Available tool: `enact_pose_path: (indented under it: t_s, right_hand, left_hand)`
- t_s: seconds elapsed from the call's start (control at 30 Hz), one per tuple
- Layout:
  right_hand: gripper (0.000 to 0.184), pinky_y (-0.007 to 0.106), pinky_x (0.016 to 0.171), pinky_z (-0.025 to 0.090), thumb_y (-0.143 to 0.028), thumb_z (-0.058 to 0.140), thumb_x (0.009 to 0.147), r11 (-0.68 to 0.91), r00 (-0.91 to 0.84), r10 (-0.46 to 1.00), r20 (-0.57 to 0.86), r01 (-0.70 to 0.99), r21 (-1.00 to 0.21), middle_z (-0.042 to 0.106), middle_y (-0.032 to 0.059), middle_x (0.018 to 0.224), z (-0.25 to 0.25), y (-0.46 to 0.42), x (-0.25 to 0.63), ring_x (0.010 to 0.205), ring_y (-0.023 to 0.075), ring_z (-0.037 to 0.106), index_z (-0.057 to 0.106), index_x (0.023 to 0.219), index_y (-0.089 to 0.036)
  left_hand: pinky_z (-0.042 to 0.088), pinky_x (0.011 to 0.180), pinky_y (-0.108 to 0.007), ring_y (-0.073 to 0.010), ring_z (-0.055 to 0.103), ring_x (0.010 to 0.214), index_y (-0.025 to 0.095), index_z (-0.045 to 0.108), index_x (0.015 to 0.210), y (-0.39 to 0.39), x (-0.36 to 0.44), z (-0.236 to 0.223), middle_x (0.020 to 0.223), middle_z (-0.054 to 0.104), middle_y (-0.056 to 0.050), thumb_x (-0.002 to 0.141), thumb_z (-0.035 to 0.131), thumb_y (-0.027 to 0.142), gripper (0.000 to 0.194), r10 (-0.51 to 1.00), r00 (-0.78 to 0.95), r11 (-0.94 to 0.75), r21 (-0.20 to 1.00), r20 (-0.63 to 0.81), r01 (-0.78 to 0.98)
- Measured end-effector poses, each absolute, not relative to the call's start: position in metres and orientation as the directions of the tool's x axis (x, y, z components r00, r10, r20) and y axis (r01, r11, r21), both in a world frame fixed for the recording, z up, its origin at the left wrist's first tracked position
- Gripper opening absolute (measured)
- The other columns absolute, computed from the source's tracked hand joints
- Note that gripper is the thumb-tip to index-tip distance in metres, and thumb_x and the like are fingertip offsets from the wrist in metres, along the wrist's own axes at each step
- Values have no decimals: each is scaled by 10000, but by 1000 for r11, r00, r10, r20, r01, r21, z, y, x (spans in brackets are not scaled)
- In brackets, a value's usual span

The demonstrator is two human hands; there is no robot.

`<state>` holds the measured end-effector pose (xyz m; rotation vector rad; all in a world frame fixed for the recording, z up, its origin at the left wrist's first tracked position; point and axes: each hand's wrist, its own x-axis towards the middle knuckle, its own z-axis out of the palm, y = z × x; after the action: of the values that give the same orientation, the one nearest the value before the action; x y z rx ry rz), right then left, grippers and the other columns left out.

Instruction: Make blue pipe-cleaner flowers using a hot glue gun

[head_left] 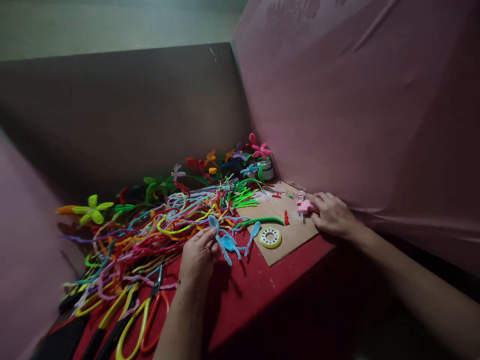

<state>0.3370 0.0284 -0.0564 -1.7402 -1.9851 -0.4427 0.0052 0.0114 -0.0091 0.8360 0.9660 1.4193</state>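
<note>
My left hand (200, 248) pinches a light blue pipe-cleaner petal (213, 222) between thumb and fingers, above the red-covered table. More blue looped petals (229, 243) with short stems lie just right of those fingers, and another blue petal (254, 230) is by the cardboard's edge. At the right, my right hand (333, 214) is closed around a small pink glue gun (305, 206), its nozzle over the brown cardboard (296, 234). On that board sit a yellow-rimmed roll of tape (270, 237), a green pipe-cleaner stem (264, 220) and short red pieces (286, 217).
A tangled heap of coloured pipe cleaners (150, 235) covers the table's left side. Red-and-yellow-handled scissors (144, 320) and pliers (108, 315) lie in front. Finished pipe-cleaner flowers (92, 209) line the back. A pink wall (337, 110) rises close on the right.
</note>
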Motion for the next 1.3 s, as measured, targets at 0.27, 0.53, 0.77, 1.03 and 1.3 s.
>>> enact_pose_path:
  t_s: [0.27, 0.53, 0.77, 1.03, 1.3]
  right_hand:
    - [466, 332, 791, 402, -147, 427, 734, 33, 24, 869, 495, 994, -105, 595, 134, 1037, -60, 30, 332, 920, 256, 535, 536, 1185, -105]
    - [462, 338, 794, 406, -116, 428, 735, 92, -41, 891, 453, 992, -91, 614, 154, 1007, -71, 43, 345, 914, 253, 540, 545, 1180, -79]
    - [432, 349, 772, 430, -138, 432, 735, 143, -80, 870, 487, 985, -95, 613, 151, 960, -74, 46, 349, 890, 258, 540, 544, 1146, -66]
    - [422, 373, 769, 465, -187, 412, 760, 235, -133, 792, 596, 967, -97, 606, 173, 954, -80, 49, 351, 880, 266, 554, 513, 1142, -39]
    - [451, 398, 785, 485, -237, 465, 752, 354, -161, 705, 691, 924, -146, 609, 158, 993, -77, 50, 352, 893, 270, 583, 511, 1177, -94]
  left_hand:
    - [220, 317, -139, -19, 322, 319, 133, 534, 682, 12, 4, -10, 415, 367, 102, 570, 728, 214, 238, 995, -86, 13, 921, -51, -389]
    - [330, 362, -147, -51, 474, 394, 122, 566, 720, 8, 8, -5, 511, 511, 45, 536, 720, 158, 243, 985, -131, 49, 919, -109, -391]
    - [310, 361, -124, -37, 477, 403, 114, 569, 688, 8, 11, -4, 515, 532, 38, 511, 737, 153, 247, 985, -123, 59, 911, -119, -409]
    - [225, 298, -131, -17, 388, 316, 119, 571, 705, 9, 11, -7, 591, 634, -32, 588, 707, 224, 208, 987, -99, 84, 940, -123, -330]
    - [250, 304, -147, -22, 373, 325, 140, 546, 758, 11, 8, -18, 576, 594, 10, 643, 680, 272, 221, 996, -74, 21, 950, -46, -312]
